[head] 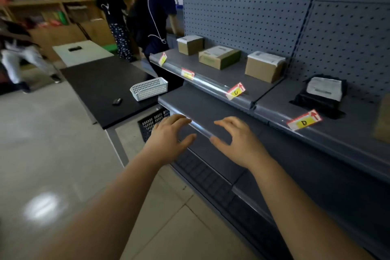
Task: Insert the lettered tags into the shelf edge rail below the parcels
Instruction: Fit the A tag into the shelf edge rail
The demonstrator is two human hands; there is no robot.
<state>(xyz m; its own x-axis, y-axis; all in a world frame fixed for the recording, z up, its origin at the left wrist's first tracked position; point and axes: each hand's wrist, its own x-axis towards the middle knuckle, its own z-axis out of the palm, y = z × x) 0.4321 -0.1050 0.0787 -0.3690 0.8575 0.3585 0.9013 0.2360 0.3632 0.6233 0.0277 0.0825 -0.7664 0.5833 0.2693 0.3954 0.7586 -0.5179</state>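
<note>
Both forearms are stretched out from the bottom of the shot toward the grey shelving. Left hand [168,135] is spread open with nothing in it, fingers reaching over the front edge of the lower shelf [202,107]. Right hand [236,139] is open too, fingers loosely curled, thumb pointed at the left thumb, nothing gripped. So both hands are empty and hovering at the clear strip on that lower shelf's edge; whether it's actually being touched can't be told.

Up on the shelf above, four tags are already stuck in the edge rail [211,85]. Far tag [162,58] is tilted and its letter can't be read, second tag [187,73] is blurred as well. Tag C [235,91] is tipped at an angle near the end of that rail section. Tag D [304,122] is sat on the next section to the right, also a bit crooked.

Parcels are lined up behind them: small box [190,44], flat box [219,57], bigger box [264,66], and a black bag [321,96] with a white label just behind tag D. Part of another box is cut off at the right edge.

White basket [149,88] is parked on the black table [101,86] left of the shelves, black crate [153,121] is seen under it by the left hand. A few people are stood in the background, pretty blurry.
</note>
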